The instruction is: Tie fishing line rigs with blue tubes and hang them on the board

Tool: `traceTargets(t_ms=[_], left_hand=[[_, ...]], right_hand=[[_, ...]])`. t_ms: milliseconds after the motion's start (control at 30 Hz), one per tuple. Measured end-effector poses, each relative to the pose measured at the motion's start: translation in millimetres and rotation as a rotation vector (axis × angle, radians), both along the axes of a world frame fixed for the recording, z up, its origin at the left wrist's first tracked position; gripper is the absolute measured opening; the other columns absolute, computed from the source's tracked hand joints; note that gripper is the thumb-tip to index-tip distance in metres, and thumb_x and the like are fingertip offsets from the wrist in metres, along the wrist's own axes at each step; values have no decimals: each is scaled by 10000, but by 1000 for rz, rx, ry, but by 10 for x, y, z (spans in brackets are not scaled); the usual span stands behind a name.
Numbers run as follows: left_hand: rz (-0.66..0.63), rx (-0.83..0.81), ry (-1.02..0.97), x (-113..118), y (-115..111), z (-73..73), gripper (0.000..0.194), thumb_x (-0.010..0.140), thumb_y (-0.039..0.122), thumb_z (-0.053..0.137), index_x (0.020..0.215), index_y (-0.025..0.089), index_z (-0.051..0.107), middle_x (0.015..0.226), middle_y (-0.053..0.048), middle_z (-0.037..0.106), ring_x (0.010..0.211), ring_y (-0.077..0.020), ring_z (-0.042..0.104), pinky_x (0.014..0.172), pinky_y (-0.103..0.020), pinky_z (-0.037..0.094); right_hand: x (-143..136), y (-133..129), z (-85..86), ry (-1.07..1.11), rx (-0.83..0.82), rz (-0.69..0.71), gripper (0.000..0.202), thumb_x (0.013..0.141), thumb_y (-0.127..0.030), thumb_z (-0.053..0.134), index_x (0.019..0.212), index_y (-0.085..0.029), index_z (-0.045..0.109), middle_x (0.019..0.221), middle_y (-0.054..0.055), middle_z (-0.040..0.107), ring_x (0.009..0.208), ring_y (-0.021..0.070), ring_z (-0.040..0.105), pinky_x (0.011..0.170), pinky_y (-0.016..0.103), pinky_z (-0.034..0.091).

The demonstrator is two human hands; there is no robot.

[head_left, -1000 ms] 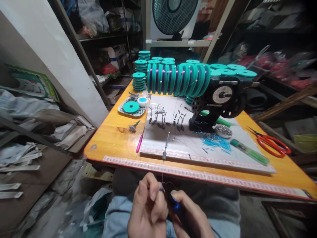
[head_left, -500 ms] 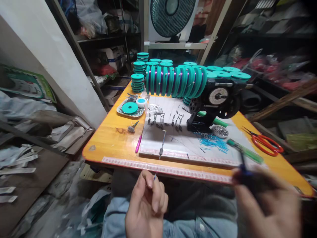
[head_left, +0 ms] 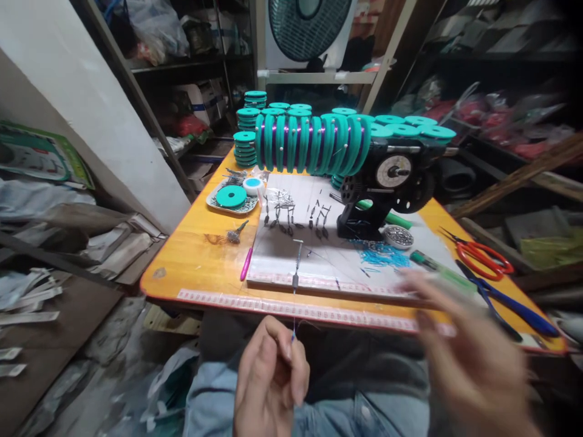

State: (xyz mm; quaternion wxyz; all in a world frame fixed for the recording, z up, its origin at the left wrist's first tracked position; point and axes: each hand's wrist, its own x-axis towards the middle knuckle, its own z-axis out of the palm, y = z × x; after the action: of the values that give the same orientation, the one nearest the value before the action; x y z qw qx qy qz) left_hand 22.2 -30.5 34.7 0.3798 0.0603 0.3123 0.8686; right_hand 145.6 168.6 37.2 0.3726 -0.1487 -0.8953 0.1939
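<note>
My left hand is closed, thumb and fingers pinching a thin fishing line at a small blue bit. Upward from there the line runs to a dark sinker and a small spring-like piece on the grey board. My right hand is smeared by motion over the table's front right edge, with thumb and fingers apart and nothing visible in it. To its right, blue-handled pliers lie on the table. A clump of short blue pieces lies on the board, beyond the right hand.
A black stand carries a row of teal spools over the board. Red-handled scissors, a green tube and a dish of metal bits lie right. Left are a pink pen and a tray.
My right hand has let go of the blue-handled pliers, which now lie on the table at right, and has moved left. My left hand still pinches the line. The view has shifted slightly.
</note>
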Motion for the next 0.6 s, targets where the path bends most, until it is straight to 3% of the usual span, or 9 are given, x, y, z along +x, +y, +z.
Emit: traceTargets(t_ms=[67, 100, 167, 233, 300, 400, 600], left_hand=[[-46, -72, 65, 8, -23, 12, 390, 865, 536, 629, 720, 188, 531, 466, 42, 408, 442, -74, 248, 462, -210, 181], [-55, -107, 95, 2, -40, 27, 402, 851, 553, 639, 721, 187, 531, 460, 41, 412, 440, -73, 261, 461, -208, 176], [-19, -179, 149, -32, -74, 70, 401, 822, 552, 678, 718, 186, 550, 453, 38, 428, 440, -71, 292, 466, -205, 185], [73, -261, 193, -92, -89, 116, 364, 787, 513, 739, 707, 190, 592, 452, 41, 448, 432, -65, 334, 473, -200, 221], [170, -354, 236, -156, -78, 149, 324, 740, 485, 795, 721, 201, 641, 470, 44, 478, 438, -66, 404, 481, -189, 281], [239, -504, 333, -213, -30, 165, 335, 710, 496, 813, 782, 201, 669, 518, 39, 532, 478, -79, 482, 498, -178, 360], [171, -586, 365, -223, 44, 157, 339, 747, 481, 783, 753, 180, 626, 551, 42, 565, 513, -63, 507, 510, -146, 400]], right_hand=[[-317, -361, 158, -164, -37, 429, 608, 942, -78, 442, 1517, -221, 306, 1422, 114, 528, 1311, 213, 527, 1048, 324, 493], [-459, -484, 215, -201, -33, 569, 596, 950, -85, 433, 1517, -187, 283, 1449, 141, 498, 1339, 219, 496, 1053, 330, 484], [-669, -617, 270, -205, -123, 664, 465, 966, -105, 451, 1423, -168, 394, 1289, 129, 612, 1177, 182, 601, 956, 279, 524], [-773, -647, 256, -159, -223, 669, 260, 966, -125, 490, 1214, -186, 542, 1027, 68, 673, 931, 147, 642, 801, 235, 538], [-799, -641, 205, -117, -269, 655, 149, 959, -118, 511, 1066, -194, 582, 895, 36, 643, 810, 132, 609, 711, 222, 513], [-791, -639, 141, -53, -239, 595, 156, 951, -82, 509, 1049, -185, 573, 884, 34, 616, 791, 123, 582, 706, 210, 498], [-820, -656, 97, 28, -233, 559, 208, 936, -16, 481, 1044, -166, 575, 914, 41, 570, 817, 109, 576, 719, 177, 507]])
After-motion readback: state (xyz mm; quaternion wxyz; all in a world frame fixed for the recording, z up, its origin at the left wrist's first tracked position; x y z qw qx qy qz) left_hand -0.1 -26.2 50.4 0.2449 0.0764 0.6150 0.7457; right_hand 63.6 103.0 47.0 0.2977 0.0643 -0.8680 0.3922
